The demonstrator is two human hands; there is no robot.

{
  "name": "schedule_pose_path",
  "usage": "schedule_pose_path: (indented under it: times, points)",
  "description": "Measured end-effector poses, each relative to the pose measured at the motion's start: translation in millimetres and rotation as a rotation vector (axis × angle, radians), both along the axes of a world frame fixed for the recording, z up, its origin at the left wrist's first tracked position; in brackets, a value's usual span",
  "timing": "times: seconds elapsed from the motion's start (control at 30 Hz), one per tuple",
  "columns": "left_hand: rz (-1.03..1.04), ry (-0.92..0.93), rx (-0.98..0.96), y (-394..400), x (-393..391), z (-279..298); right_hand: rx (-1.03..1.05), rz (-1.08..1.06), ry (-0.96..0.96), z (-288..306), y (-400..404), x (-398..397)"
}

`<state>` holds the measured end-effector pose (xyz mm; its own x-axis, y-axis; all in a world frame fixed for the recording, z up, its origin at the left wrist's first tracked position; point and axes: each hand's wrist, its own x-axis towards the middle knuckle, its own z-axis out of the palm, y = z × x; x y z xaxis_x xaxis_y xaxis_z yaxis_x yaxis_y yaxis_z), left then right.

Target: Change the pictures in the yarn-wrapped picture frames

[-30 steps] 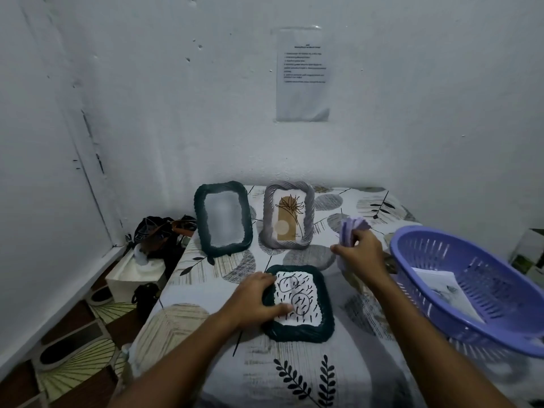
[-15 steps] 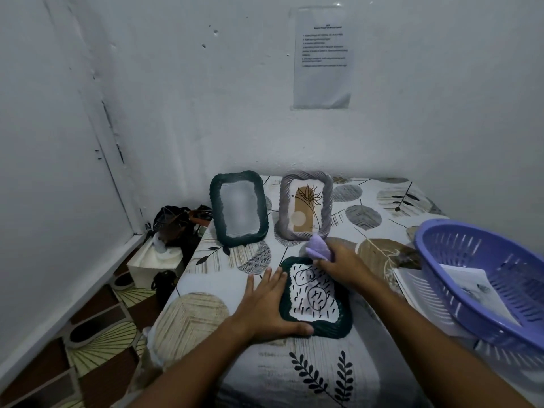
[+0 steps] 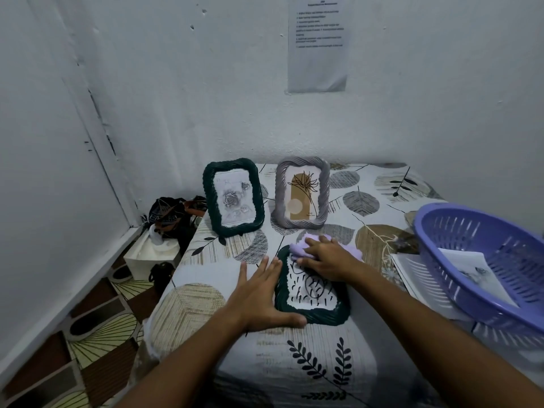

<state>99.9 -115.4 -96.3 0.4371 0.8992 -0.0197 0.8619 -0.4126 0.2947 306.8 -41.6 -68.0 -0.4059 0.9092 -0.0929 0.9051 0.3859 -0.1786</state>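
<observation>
The dark green frame (image 3: 312,293) is lying flat on the leaf-printed tablecloth (image 3: 265,357), face up, with its long axis running away from the person toward the wall. Inside it a white picture with black strokes is showing. The left hand (image 3: 259,298) is resting flat on the cloth against the left edge of this frame, fingers straight and spread, thumb lying along its near edge. The right hand (image 3: 326,257) is pressing a lilac cloth (image 3: 306,245) on the far end of the same frame, fingers stretched over it.

To the right of this frame, a purple basket (image 3: 459,269) is tilting toward the person, and a sheet of paper (image 3: 477,272) is lying inside it. More paper (image 3: 409,272) is sticking out under it.

Behind the flat frame, two frames are standing upright, long axis vertical, facing the person: a second green frame (image 3: 232,195) with a grey rose drawing, and just right of it a grey frame (image 3: 303,192) with a brown plant print. Above them a printed notice (image 3: 318,42) is hanging on the wall.
</observation>
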Motion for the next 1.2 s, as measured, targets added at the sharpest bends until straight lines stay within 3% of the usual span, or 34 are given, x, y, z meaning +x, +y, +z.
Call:
schedule_pose_path:
  times: [0.37, 0.57, 0.83, 1.2]
  points:
    - [0.015, -0.003, 0.003, -1.8, 0.1, -0.6, -0.018, 0.206, -0.084, 6.5, -26.9, 14.0]
    - [0.015, -0.006, 0.003, -0.1, -0.2, -1.8, 0.044, 0.164, -0.133, 4.3, -24.9, 34.1]
    - [0.015, -0.038, 0.009, -0.4, -0.3, -0.4, 0.069, 0.128, -0.164, 1.0, -8.1, 0.7]
    - [0.028, -0.036, 0.005, -2.8, -0.4, 1.9, 0.053, 0.196, -0.094, -3.2, -25.6, 25.9]
